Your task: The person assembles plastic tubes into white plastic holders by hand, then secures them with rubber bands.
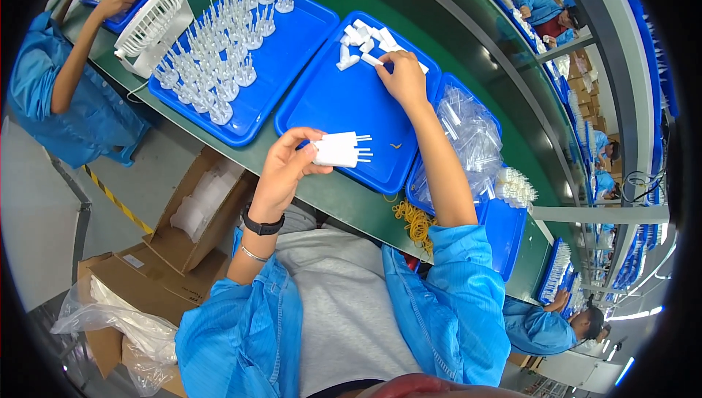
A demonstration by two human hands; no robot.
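Observation:
My left hand (281,167) is closed around a few flat white plastic pieces (335,151), held side by side above the near left edge of a blue tray (322,109). Thin white rods stick out of their right end. At the tray's far side my right hand (404,83) pinches a small white plastic piece (371,60) between thumb and fingers. Around those fingertips lies a loose pile of similar white pieces (358,34). A small yellowish scrap (395,145) rests on the tray floor below my right forearm.
Left of my tray, another blue tray (285,39) bears rows of upright clear-white pronged parts (219,54). A white fan (153,25) stands beside it. To the right are clear plastic bags (468,134) and yellow rubber bands (415,224). A co-worker (73,91) works at far left.

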